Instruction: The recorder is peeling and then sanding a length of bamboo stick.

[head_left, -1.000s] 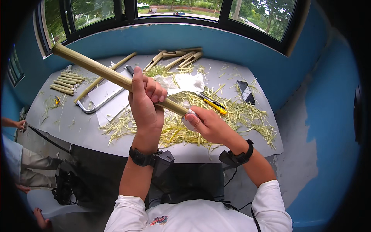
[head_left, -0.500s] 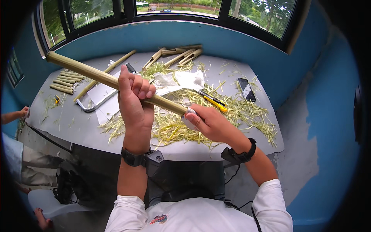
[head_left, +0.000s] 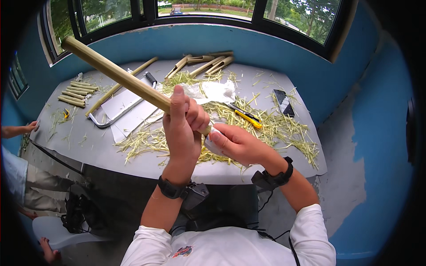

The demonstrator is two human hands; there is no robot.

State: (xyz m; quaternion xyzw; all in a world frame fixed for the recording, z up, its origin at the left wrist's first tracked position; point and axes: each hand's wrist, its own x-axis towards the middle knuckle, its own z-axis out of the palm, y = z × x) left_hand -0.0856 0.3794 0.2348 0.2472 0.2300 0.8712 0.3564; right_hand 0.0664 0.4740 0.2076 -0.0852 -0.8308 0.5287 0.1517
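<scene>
A long bamboo pole [head_left: 120,74] slants up and leftward over the table, its far end near the window frame. My left hand [head_left: 184,126] is wrapped round the pole's lower part, thumb pointing up. Just below it my right hand [head_left: 237,142] closes over the pole's near end. Between its fingers and the bamboo shows a whitish sheet-like piece [head_left: 210,145]; its material cannot be told. The tip of the pole is hidden inside the right hand.
Green-yellow shavings [head_left: 142,144] litter the grey table [head_left: 213,176]. On it lie a yellow utility knife [head_left: 247,118], a hacksaw [head_left: 119,116], a phone [head_left: 284,103], crumpled white paper [head_left: 219,92], short bamboo pieces [head_left: 73,95] and cut bamboo tubes [head_left: 206,65]. Another person's hand [head_left: 31,127] touches the left edge.
My left hand has slid down the pole to the right, close to my right hand. The pole's far end has risen slightly. My right hand stays nearly in place.
</scene>
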